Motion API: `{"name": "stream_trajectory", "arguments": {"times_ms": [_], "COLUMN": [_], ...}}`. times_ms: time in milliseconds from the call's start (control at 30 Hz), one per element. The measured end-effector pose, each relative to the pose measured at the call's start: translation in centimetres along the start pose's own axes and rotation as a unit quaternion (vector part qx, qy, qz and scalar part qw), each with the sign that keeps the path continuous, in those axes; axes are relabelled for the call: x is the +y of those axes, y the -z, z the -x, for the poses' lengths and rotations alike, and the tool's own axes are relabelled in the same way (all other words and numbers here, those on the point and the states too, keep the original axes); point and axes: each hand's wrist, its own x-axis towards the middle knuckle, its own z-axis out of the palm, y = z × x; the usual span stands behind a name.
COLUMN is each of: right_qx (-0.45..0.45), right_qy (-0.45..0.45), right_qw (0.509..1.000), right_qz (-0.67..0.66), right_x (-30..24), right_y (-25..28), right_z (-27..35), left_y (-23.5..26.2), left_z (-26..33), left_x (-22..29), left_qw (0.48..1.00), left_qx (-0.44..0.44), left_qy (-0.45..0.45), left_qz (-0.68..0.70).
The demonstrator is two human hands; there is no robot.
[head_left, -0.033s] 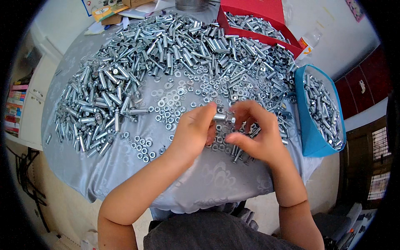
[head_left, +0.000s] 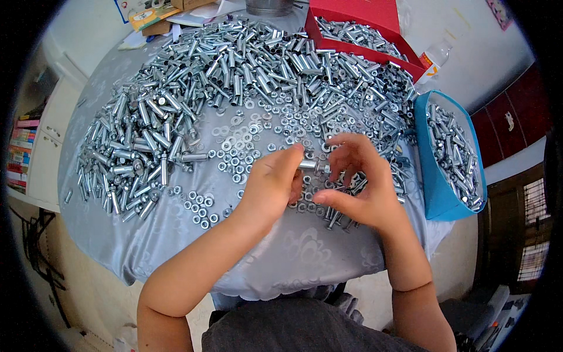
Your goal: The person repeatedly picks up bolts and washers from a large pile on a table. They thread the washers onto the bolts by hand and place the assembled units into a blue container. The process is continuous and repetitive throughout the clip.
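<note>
Your left hand and right hand meet just below the middle of the frame, above the near edge of the counter, which is draped in a grey satin cloth. Between them sits a short silver bolt sleeve: the fingers of your left hand are closed around its left end, holding it level so the free end faces the other hand. The fingers of your right hand curl toward that free end, thumb and forefinger drawn close together; whether they pinch a small part there cannot be told, since the tips hide it.

Under and around your hands lies a scatter of loose nuts and washers, spread flat and within easy reach for picking singly. Beyond it, an arc of heaped zinc-plated bolt sleeves runs from the left of the frame across the top. A blue bin at the right edge stands just beside your right hand and holds assembled-looking pieces; a red tray at the upper right holds more. A plastic bottle lies beside the red tray, and papers sit at the upper left.
</note>
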Motion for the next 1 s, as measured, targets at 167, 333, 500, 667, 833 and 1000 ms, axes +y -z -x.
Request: {"name": "stream_trajectory", "arguments": {"times_ms": [167, 333, 500, 667, 833, 1000], "right_qx": [-0.037, -0.005, -0.041, -0.001, -0.037, -0.029], "right_qy": [0.039, 0.022, 0.116, 0.026, 0.039, 0.086], "right_qw": [0.995, 1.000, 0.985, 0.999, 0.996, 0.992], "right_qz": [0.079, 0.020, 0.120, 0.039, 0.075, 0.084], "right_x": [1.3, -0.4, 1.4, 0.4, 1.2, 0.9], "right_y": [0.5, 0.5, 0.9, 0.1, 0.6, 0.4], "right_z": [0.5, 0.0, 0.2, 0.1, 0.4, 0.1], "left_y": [0.1, 0.1, -0.1, 0.1, 0.0, 0.2], "left_z": [-0.2, -0.1, -0.2, -0.2, -0.1, -0.3], "left_x": [-0.4, -0.3, -0.4, -0.4, -0.3, -0.4], "left_qw": [0.999, 0.995, 0.993, 0.998, 0.997, 0.996], "left_qx": [-0.012, -0.009, -0.008, -0.012, -0.013, -0.023], "left_qy": [-0.030, -0.068, -0.084, -0.052, -0.062, -0.070], "left_qz": [-0.031, -0.068, -0.083, -0.044, -0.049, -0.049]}}
